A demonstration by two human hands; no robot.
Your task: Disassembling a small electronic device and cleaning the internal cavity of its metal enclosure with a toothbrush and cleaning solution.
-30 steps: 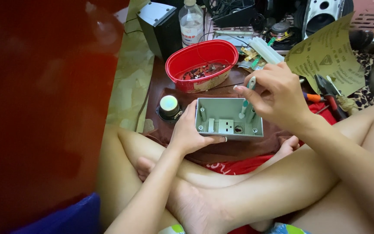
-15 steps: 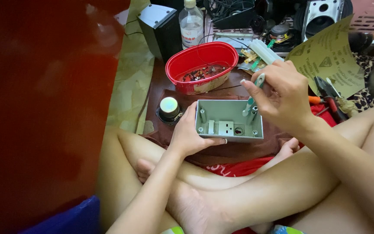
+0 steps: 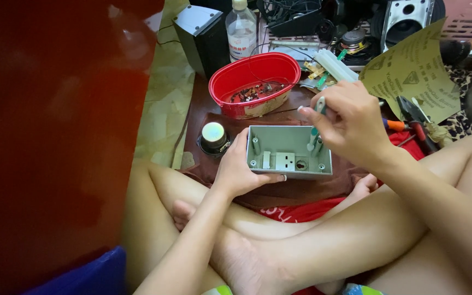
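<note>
A grey open plastic box (image 3: 288, 153) with screw posts inside rests on a dark brown board above my crossed legs. My left hand (image 3: 239, 169) grips its left side and front edge. My right hand (image 3: 350, 123) is closed on a small screwdriver (image 3: 318, 112) with a pale handle, whose teal shaft points down into the box's right end.
A red oval tub (image 3: 255, 82) of small parts sits behind the box. A small round speaker (image 3: 214, 136) lies left of it. A clear bottle (image 3: 242, 30), black speaker box (image 3: 203, 33), sandpaper sheet (image 3: 416, 71) and pliers (image 3: 411, 117) lie around. A large red blur (image 3: 50, 136) fills the left.
My right hand has shifted a little over the box's right end with the screwdriver. The left hand and the box have stayed put.
</note>
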